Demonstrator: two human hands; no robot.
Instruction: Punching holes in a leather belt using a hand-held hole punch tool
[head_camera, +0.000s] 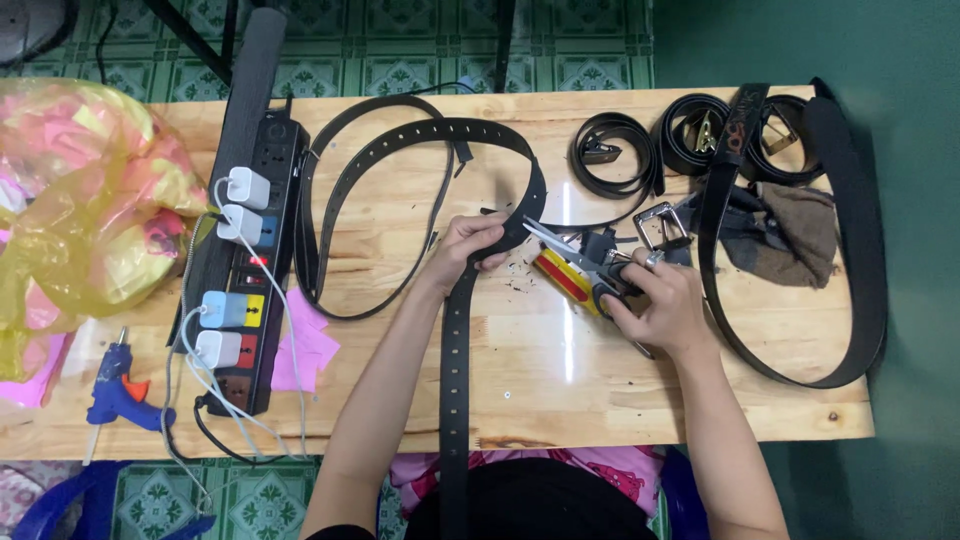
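— At frame centre, where's the black belt (458, 340)?
— Pinched in the left hand (473, 243), strap running down toward the body.
— And the scissors (580, 262)?
— Right hand (655, 305) clasps them, blades apart, pointing left at the belt

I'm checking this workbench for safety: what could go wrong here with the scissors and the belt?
The open scissors in the right hand point at the left hand pinching the black belt, so a slip might nick those fingers. The belt hangs over the table edge and could drag sideways mid-cut. Loose charger cables by the power strip could snag.
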